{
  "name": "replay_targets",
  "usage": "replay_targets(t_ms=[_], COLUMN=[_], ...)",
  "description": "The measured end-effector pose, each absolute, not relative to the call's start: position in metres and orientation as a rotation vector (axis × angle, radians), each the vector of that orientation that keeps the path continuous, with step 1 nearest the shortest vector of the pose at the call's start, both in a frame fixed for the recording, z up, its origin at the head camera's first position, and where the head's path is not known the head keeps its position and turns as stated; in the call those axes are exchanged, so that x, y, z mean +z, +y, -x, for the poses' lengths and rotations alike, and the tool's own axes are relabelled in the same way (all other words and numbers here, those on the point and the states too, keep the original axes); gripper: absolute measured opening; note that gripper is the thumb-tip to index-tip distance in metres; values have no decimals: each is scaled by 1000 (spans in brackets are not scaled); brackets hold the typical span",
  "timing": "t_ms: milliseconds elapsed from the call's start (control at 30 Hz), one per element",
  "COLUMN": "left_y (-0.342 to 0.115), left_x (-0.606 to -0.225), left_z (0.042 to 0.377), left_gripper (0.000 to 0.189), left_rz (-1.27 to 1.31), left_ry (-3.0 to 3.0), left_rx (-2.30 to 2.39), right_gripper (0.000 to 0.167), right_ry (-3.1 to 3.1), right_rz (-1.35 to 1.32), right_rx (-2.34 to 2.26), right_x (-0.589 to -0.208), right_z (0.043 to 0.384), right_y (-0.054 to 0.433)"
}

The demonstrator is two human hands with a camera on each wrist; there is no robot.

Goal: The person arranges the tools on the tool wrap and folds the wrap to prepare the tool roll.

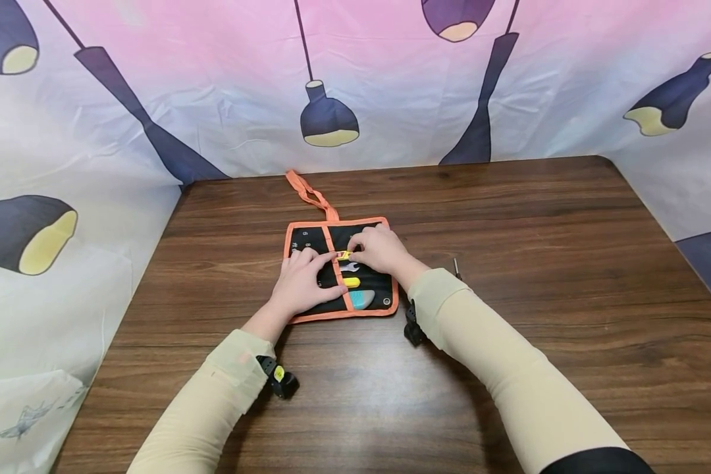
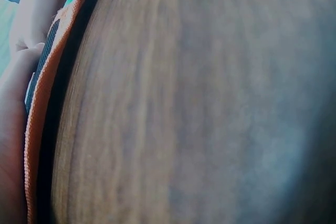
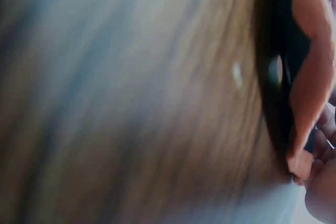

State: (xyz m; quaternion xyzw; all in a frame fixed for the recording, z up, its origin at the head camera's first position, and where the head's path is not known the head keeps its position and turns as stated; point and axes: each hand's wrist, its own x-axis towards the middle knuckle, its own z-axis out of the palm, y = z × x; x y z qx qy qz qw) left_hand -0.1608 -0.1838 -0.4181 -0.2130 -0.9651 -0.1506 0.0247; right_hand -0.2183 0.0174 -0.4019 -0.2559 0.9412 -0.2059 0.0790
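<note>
Tool pouch: We see a flat black fabric tool pouch with orange edging on the dark brown wood-grain worktop, towards its far edge and nearer the left edge than the right; an orange fabric strap reaches that far edge.
Left hand: Our left hand rests on the pouch, thumb and forefinger spread along the orange pocket band.
Right hand: Our right hand pinches a small yellow-and-red tool at the band.
Other pockets: Towards the worktop's near edge follow a silver open-ended wrench, a rounded yellow handle and a teal-and-grey handle.
Loose piece: A thin metal shaft lies right of the pouch, partly hidden by the pale yellow right sleeve.
Step in hand: We judge it to be seating or drawing the pinched tool; we cannot tell which.
Next move: It calls, we judge, for a steadied band and a straight slide along the pocket.
</note>
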Motion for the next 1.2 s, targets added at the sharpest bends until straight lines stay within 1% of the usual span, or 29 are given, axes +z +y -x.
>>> replay_targets(t_ms=[433, 700, 967, 1200], left_y=[-186, -185, -185, -185], left_x=[-419, -419, -420, -421], left_z=[161, 159, 160, 161], left_gripper=[76, 74, 75, 76], left_rz=[661, 670, 671, 670], left_ry=[-2979, -2952, -2955, -2958], left_rx=[-473, -478, -479, -483], right_gripper=[16, 18, 17, 15], right_ry=[2817, 2769, 2762, 2741], right_rz=[692, 677, 708, 680], right_rx=[-672, -729, -766, -795], right_x=[-404, -406, -408, -408], right_z=[217, 219, 222, 222], right_y=[-5, 0, 4, 5])
